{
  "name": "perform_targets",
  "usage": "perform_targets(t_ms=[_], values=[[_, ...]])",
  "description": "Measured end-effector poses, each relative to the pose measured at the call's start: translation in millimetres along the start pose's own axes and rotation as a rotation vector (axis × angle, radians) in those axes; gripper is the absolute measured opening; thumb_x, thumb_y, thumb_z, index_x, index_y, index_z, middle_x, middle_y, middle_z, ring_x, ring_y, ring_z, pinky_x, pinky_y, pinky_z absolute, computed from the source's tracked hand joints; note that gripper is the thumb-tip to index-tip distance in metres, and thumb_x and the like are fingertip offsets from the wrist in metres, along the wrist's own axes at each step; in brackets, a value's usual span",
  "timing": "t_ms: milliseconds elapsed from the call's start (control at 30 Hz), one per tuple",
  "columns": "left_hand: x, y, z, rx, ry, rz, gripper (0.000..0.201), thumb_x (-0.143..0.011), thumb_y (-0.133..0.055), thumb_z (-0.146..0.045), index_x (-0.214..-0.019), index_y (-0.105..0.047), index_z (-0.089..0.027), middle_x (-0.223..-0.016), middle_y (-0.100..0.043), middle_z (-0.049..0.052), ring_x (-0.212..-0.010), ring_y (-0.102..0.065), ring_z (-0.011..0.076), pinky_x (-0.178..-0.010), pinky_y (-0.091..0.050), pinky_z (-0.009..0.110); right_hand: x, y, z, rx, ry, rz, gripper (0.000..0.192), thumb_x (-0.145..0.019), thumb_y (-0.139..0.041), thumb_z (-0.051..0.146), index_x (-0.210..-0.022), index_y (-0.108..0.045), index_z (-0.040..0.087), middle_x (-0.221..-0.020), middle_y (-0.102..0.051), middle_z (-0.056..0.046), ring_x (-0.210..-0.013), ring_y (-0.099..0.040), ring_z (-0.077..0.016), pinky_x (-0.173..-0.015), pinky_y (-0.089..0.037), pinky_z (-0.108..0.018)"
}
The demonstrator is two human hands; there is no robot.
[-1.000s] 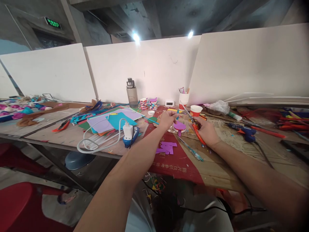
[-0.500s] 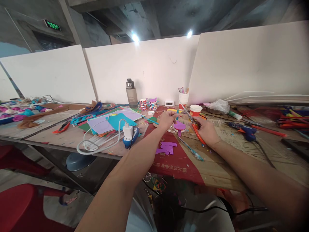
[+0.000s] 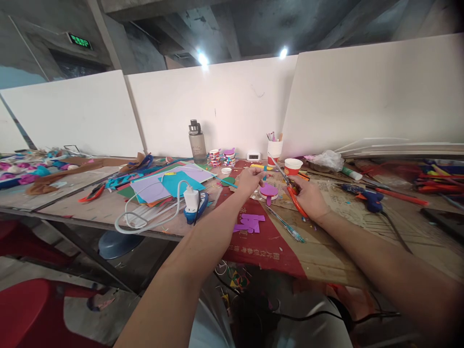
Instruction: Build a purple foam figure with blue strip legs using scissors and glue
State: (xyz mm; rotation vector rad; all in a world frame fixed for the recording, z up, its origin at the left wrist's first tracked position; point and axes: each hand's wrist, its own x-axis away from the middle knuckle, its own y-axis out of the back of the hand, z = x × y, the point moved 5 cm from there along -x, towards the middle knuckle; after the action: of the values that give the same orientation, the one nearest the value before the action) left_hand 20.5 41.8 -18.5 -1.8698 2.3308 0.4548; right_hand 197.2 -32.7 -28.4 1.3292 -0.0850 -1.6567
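Note:
My right hand [image 3: 307, 198] grips orange-handled scissors [image 3: 290, 187], blades pointing up and left toward the paper cups. My left hand [image 3: 249, 179] pinches a small thin piece, too small to identify, just left of the blades. Below and between the hands lies a round pink-and-purple foam piece [image 3: 268, 191] on the wooden table [image 3: 326, 251]. Purple foam cut-outs [image 3: 249, 222] rest on a red cloth [image 3: 264, 241] nearer to me.
A blue pen [image 3: 286, 226] lies by my right wrist. Left: coloured paper sheets [image 3: 163, 183], white charger and cable [image 3: 191, 197]. Behind: water bottle [image 3: 197, 141], tape rolls [image 3: 222, 155], two cups [image 3: 292, 166]. Right: blue glue gun [image 3: 366, 197]. A red chair [image 3: 25, 309] stands lower left.
Both hands stay nearly where they were, holding the same things; the view has shifted very slightly.

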Motion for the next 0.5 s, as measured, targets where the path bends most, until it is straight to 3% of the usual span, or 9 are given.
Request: perform_targets(t_ms=[233, 500], values=[[-1.1, 2.3, 0.8, -0.074, 0.004, -0.026, 0.012, -0.080, -0.061, -0.025, -0.074, -0.065, -0.015, -0.059, -0.059, -0.003, -0.046, -0.056, 0.0059, -0.047, -0.035, 0.017, 0.3, -1.1, -0.1, 0.002, -0.006, 0.004, 0.042, -0.082, -0.055, 0.028, -0.120, -0.068, 0.016, -0.101, -0.075, -0.012, -0.087, -0.070, -0.0258, -0.082, -0.055, -0.039], [4.5, -5.4, -6.8, -0.100, -0.009, 0.039, 0.011, -0.081, -0.059, -0.018, -0.071, -0.063, -0.013, -0.056, -0.057, -0.004, -0.042, -0.054, 0.0055, -0.044, -0.034, 0.017, -0.9, 0.3, 5.5, -0.018, -0.003, 0.016, 0.042, -0.082, -0.057, 0.026, -0.121, -0.068, 0.017, -0.105, -0.075, -0.012, -0.090, -0.070, -0.0274, -0.082, -0.056, -0.040]])
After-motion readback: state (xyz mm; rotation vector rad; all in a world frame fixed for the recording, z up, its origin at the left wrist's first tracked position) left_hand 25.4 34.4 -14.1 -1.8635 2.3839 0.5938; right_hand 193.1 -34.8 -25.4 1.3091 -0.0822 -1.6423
